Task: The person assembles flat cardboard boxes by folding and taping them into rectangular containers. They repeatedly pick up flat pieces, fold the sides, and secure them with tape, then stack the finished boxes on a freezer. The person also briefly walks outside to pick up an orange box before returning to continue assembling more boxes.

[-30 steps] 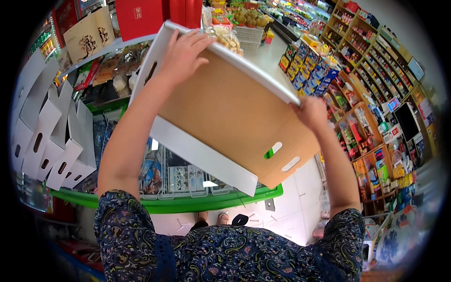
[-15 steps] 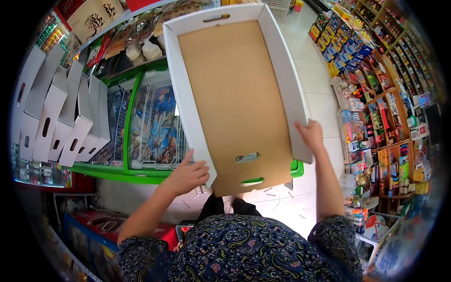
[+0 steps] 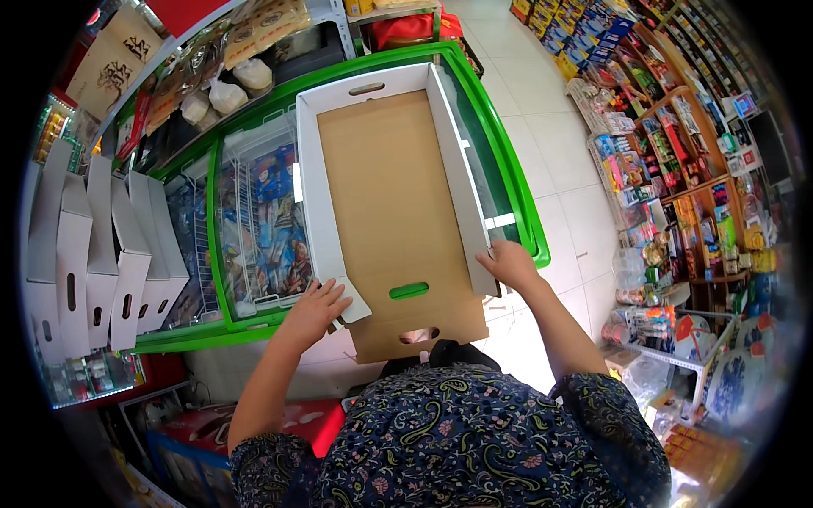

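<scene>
A white cardboard box tray (image 3: pixel 391 182) with a brown inside lies on the green-framed chest freezer (image 3: pixel 517 182). Its near end panel, with two handle slots, is unfolded toward me and juts past the freezer's front edge. My left hand (image 3: pixel 315 315) rests with spread fingers on the near left corner flap (image 3: pixel 356 300), which is bent inward. At the near right corner my right hand (image 3: pixel 511 266) grips the end of the side wall, thumb on the inner side. The right corner flap is mostly hidden by that hand.
Several folded white boxes (image 3: pixel 127 254) stand in a row on the freezer's left end. Packaged goods show under its glass. Bags of food (image 3: pixel 224 95) sit on a shelf behind. Stocked shelves (image 3: pixel 686 186) line the right side, across a tiled aisle (image 3: pixel 542 140).
The box tray has come down and left onto the freezer top. The near left corner flap has turned inward under my left hand. My right hand has moved left and stays on the wall.
</scene>
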`<state>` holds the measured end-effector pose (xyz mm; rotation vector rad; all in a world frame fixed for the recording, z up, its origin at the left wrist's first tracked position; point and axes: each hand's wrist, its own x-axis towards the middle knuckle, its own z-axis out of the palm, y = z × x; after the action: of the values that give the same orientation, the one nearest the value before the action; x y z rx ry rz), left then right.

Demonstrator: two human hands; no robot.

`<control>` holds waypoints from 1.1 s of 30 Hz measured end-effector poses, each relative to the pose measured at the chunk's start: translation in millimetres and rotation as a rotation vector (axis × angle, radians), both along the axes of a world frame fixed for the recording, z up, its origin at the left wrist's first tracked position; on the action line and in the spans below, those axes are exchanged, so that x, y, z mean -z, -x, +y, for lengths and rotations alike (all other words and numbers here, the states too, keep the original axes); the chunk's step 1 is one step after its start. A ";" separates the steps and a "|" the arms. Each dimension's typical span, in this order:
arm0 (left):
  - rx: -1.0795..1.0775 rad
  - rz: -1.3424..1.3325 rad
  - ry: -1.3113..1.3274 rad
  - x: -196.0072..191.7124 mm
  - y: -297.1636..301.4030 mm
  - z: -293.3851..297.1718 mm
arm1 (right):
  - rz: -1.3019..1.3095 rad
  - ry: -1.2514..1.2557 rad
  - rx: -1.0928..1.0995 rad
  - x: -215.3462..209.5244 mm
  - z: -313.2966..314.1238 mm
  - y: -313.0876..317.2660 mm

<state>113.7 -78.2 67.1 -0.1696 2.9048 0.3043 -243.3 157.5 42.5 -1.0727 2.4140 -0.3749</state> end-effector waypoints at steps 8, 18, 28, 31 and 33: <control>-0.666 -0.040 -0.610 -58.2 35.7 24.6 | 0.266 -0.162 0.134 -46.5 60.6 -29.2; 0.212 0.016 -1.241 13.3 137.3 185.2 | 0.315 -0.520 0.215 -78.8 105.5 -51.2; 0.242 0.059 0.108 -51.3 25.7 -6.6 | 0.587 0.042 -0.658 -32.2 65.2 -30.9; 0.391 0.086 0.186 -20.7 -7.4 -31.5 | 0.650 0.057 -0.960 -4.2 48.5 -7.6; 0.443 0.079 0.172 8.0 -9.7 -35.1 | 0.700 0.147 -1.073 -10.8 27.5 -0.2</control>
<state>123.4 -113.2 59.1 0.4639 2.9370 -0.0144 -243.1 185.0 53.2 -2.6521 1.8751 0.2464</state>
